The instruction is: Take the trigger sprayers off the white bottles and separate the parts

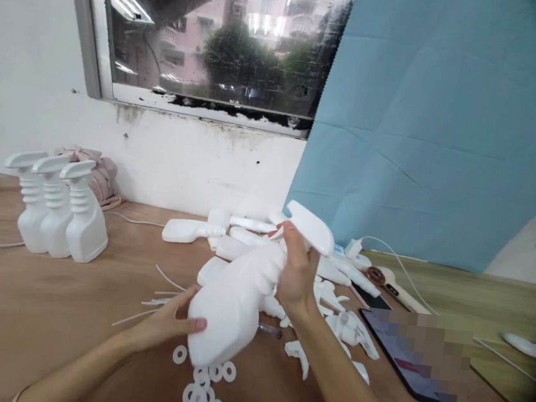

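Observation:
A white spray bottle [232, 300] is tilted in front of me, its base toward the lower left and its spray head [311, 225] toward the upper right. My left hand [177, 320] grips the bottle near its base, thumb on the near side. Around the neck and trigger, my right hand [297, 269] is closed, partly hiding where head and bottle meet. Just below the bottle lie several flat white rings [199, 400]. Loose white sprayer parts [350, 330] are scattered to the right, and thin white tubes [160, 301] stick out behind my left hand.
Three assembled white spray bottles [82, 222] stand upright at the left, before a pink bag [101, 175]. More white bottles [187, 229] lie piled along the wall. A tablet [405, 358], a handheld fan [396, 288] and a charger cable [405, 271] are at the right.

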A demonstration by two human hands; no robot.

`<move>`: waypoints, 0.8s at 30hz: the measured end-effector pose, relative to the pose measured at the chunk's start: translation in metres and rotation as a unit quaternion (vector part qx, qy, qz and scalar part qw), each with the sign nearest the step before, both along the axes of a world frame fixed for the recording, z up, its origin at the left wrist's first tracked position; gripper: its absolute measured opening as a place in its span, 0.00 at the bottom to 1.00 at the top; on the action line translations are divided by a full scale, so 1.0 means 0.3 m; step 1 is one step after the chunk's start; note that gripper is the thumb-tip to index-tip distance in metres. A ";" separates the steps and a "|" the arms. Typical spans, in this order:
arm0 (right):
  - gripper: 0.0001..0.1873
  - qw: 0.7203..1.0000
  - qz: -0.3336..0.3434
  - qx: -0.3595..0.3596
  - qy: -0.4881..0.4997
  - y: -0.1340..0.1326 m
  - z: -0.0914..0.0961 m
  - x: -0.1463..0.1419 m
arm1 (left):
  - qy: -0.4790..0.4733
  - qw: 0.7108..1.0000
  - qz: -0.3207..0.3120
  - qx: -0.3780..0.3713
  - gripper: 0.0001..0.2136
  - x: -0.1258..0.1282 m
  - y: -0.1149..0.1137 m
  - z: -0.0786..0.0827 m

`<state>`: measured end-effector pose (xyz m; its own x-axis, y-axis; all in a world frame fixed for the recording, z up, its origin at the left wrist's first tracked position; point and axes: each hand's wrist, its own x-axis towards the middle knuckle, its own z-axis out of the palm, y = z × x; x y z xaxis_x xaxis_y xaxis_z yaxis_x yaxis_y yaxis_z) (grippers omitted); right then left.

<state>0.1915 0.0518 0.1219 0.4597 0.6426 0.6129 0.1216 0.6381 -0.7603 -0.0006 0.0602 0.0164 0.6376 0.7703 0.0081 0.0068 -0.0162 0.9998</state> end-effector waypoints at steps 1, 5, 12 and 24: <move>0.11 1.000 -0.023 0.011 -0.001 0.007 0.001 -0.002 | 0.035 0.994 0.072 0.071 0.25 -0.007 0.001 0.012; 0.10 0.998 -0.029 0.000 -0.047 0.040 0.001 -0.064 | 0.152 0.876 0.248 0.385 0.28 -0.013 -0.029 0.047; 0.15 0.987 -0.003 -0.035 -0.158 0.137 -0.024 -0.294 | 0.299 0.680 0.382 0.550 0.26 -0.034 -0.019 0.009; 0.32 0.875 0.150 -0.176 -0.426 0.169 -0.164 -0.216 | 0.407 0.661 0.481 0.407 0.22 -0.518 0.296 -0.082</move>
<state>0.1267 0.1026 0.0726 -0.2888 0.8737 0.3916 0.6074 0.4833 -0.6304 -0.1560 0.1489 -0.0083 -0.0963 0.7743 0.6255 0.9358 -0.1437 0.3220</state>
